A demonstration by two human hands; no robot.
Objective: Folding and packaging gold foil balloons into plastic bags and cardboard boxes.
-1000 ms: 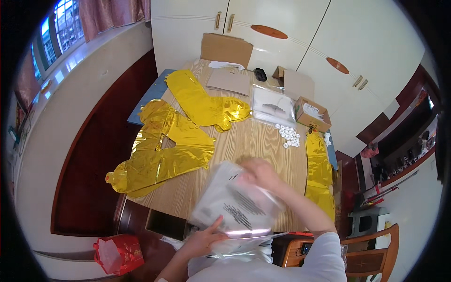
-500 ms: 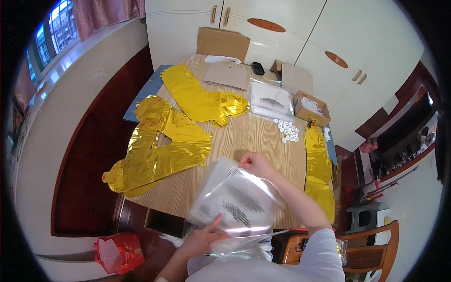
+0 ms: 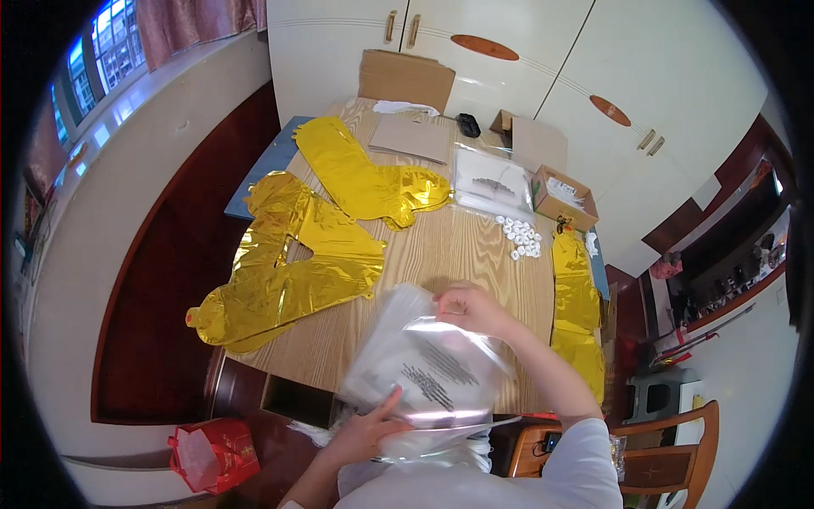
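A stack of clear plastic bags (image 3: 381, 365) with dark printing lies at the near edge of the table, hanging partly over my lap. My right hand (image 3: 468, 307) pinches at the far edge of the top bag, fingers closed. Flat on the near left part of the stack lies my left hand (image 3: 369, 434), its fingers stretched and apart. Gold foil balloons (image 3: 322, 280), deflated and flat, cover the left of the table beyond my left hand. Another gold foil balloon (image 3: 577, 293), folded into a strip, runs along the right edge beside my right forearm.
Several small white rings (image 3: 520, 236) lie right of the middle. Behind them are another pile of clear bags (image 3: 487, 182) and a small cardboard box (image 3: 564, 199). Flat cardboard (image 3: 409, 138) lies farther back. A red bag (image 3: 214, 455) stands on the floor, a wooden chair (image 3: 670, 462) at right.
My right hand has shifted slightly right and toward me along the far edge of the bags. The left hand stays in place on the stack.
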